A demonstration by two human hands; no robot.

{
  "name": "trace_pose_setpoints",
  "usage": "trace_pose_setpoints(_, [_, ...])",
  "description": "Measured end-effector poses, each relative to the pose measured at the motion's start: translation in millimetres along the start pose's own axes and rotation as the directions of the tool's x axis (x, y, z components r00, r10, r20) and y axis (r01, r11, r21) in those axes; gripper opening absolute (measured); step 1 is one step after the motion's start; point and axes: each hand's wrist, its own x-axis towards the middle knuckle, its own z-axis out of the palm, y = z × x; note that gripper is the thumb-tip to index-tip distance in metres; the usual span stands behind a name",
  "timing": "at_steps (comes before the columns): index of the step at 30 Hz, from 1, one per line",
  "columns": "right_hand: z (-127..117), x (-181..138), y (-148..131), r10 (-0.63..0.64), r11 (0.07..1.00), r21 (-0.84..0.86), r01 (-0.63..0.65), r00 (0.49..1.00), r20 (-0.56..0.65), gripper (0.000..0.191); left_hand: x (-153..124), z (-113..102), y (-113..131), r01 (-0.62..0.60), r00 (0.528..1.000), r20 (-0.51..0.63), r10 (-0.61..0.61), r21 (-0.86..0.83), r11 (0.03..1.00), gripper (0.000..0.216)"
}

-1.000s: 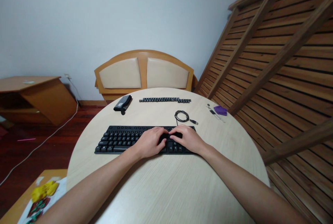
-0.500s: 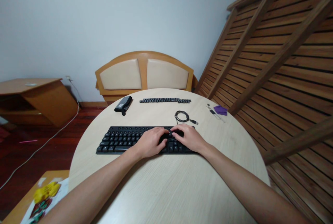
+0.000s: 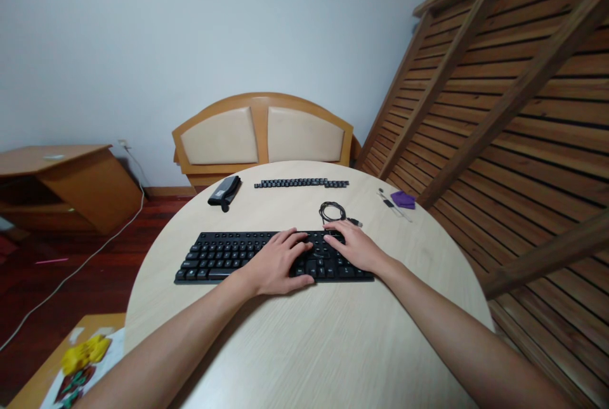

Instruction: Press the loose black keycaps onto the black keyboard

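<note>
A black keyboard (image 3: 226, 255) lies across the round table (image 3: 323, 345) in front of me. My left hand (image 3: 281, 263) rests over its middle with the fingers spread and the thumb at the front edge. Over the right part of the keyboard is my right hand (image 3: 354, 245), its fingers stretched out toward the back edge. Both hands hide some keys beneath them. Just behind my right hand sits a coiled black USB cable (image 3: 332, 205). Farther back, loose black keycaps (image 3: 295, 182) stand in a row.
A dark folded pouch (image 3: 224, 192) lies at the table's back left. On the right are a purple cloth (image 3: 403, 200) and a thin wire tool (image 3: 394, 207). A wooden slatted frame (image 3: 523, 117) leans beside the table. Yellow gloves (image 3: 85, 353) lie low on the left.
My hands have moved apart. The left has opened, its thumb dropping to the keyboard's front edge; the right has shifted right and its fingers have straightened.
</note>
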Motion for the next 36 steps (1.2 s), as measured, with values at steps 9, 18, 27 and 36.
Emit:
trace_pose_setpoints(9, [-0.1,0.7,-0.9,-0.021,0.999,-0.026,0.022,1.0,0.012,0.023,-1.6,6.6,-6.2,0.015,0.999,0.033,-0.015,0.015,1.0,0.08])
trace_pose_setpoints(18, [-0.2,2.4,-2.4,-0.01,1.0,-0.018,0.01,1.0,0.008,0.021,0.5,1.2,-5.2,0.017,0.998,0.065,-0.02,0.042,0.999,0.081])
trace_pose_setpoints(27, [0.0,3.0,-3.8,0.007,1.0,-0.018,-0.007,1.0,0.005,0.021,-1.1,-3.1,-5.9,0.063,0.99,0.122,-0.066,0.026,0.998,0.085])
trace_pose_setpoints(36, [1.5,4.8,-1.5,0.028,0.999,-0.016,-0.028,1.0,0.001,0.019,-1.9,3.0,3.2,0.079,0.987,0.126,-0.096,0.132,0.988,0.09])
